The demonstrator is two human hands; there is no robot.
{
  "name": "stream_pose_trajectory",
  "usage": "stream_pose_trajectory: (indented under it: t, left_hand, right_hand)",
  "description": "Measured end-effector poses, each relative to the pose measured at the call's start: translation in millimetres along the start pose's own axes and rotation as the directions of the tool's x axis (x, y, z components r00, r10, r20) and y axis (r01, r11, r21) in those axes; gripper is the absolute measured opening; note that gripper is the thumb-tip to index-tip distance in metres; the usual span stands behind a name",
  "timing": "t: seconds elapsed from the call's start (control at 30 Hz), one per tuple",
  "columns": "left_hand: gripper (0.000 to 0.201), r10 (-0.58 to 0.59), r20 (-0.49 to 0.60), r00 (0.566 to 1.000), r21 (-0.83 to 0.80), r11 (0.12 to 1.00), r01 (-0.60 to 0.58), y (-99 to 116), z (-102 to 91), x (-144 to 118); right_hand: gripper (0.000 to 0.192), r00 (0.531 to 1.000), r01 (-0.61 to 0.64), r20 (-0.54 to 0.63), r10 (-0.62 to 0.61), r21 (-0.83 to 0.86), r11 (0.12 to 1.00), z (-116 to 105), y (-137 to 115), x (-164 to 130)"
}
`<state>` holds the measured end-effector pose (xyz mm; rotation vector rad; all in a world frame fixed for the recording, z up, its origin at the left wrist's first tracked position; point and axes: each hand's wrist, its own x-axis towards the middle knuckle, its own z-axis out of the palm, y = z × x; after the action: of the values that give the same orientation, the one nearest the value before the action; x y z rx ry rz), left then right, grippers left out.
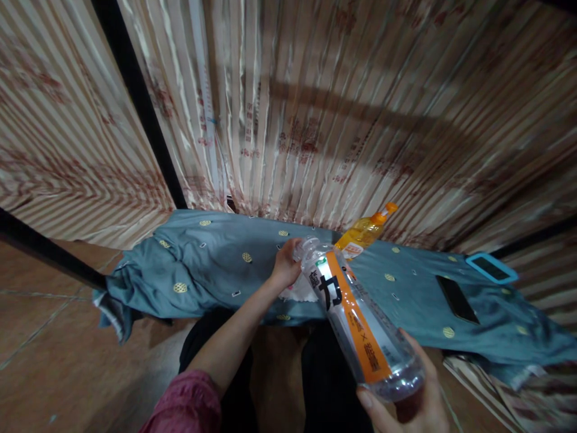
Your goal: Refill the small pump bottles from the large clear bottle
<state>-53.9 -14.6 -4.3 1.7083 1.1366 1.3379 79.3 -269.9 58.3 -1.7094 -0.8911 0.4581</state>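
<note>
Orange-labelled clear plastic bottle point(354, 319), lower centre-right of frame, slanting down to the right. Grasped at both ends: neck in left hand point(286, 266), base in right hand point(426, 402).

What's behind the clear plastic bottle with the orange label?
Visible past the clear bottle: an orange-topped translucent yellow bottle, grey-blue patterned cloth, and part of a white item below the left hand. What the label covers can't be seen.

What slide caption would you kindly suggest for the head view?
Left hand at the neck, right hand at the base: a clear bottle held near a yellow bottle and patterned cloth.
</note>
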Motion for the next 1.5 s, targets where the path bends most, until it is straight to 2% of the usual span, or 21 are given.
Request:
stream_pose_trajectory:
  t: [0.53,0.73,0.97,1.3,1.5]
  left_hand:
    - [0.023,0.014,-0.036,0.999,-0.123,0.992,-0.019,2.9,0.6,1.5]
    - [0.024,0.030,-0.042,0.999,-0.136,0.990,-0.036,-4.0,2.6,2.2]
    - [0.025,0.034,-0.066,0.997,-0.197,0.979,-0.046,-10.8,7.2,3.8]
    - [0.019,0.035,-0.033,0.999,-0.143,0.989,-0.040,-2.8,2.1,4.6]
    - [0.020,0.042,-0.007,0.999,-0.066,0.997,-0.042,-2.5,1.7,5.9]
  right_hand:
    - [0.097,0.998,-0.061,0.027,0.060,0.058,0.996,2.3,-7.1,-0.7]
    - [0.091,1.000,-0.009,0.025,0.008,0.026,1.000,2.0,-6.2,-1.5]
    - [0.098,0.998,-0.056,0.027,0.056,0.001,0.998,3.0,-8.2,0.2]
    - [0.101,0.999,-0.024,0.039,0.023,0.024,0.999,4.5,-3.7,4.7]
    - [0.106,0.993,-0.045,0.115,0.030,0.128,0.991,1.0,12.3,10.6]
